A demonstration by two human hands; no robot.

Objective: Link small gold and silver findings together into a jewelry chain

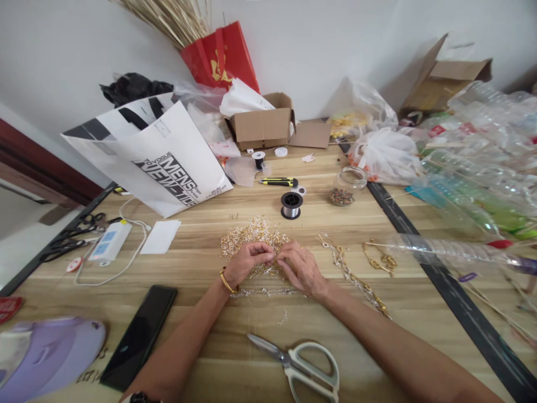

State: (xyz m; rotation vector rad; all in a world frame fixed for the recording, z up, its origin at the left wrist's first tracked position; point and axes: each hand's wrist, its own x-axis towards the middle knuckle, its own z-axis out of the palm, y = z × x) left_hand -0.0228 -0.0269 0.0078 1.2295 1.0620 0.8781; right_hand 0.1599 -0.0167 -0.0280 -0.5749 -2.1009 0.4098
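Observation:
My left hand [250, 263] and my right hand [302, 270] meet over a heap of small gold and silver beads [243, 235]. Thumb and fingers are pinched together on both, tip to tip, and whatever lies between them is too small to name. A beaded strand [266, 292] stretches along the table just below my hands. To the right of my right hand lie several gold and silver chain-like strands [350, 271]. A spool of fine wire [291, 206] stands beyond the heap. Scissors with pale handles [293, 361] rest in front of me, blades pointing left.
A black phone [140, 336] and a power strip [109, 242] lie on the left. Behind stand a white paper bag [159, 157] and a cardboard box [262, 127]. A glass jar of beads [347, 187] and a yellow-black cutter [278, 182] are farther back. Plastic bottles [482, 162] crowd the right.

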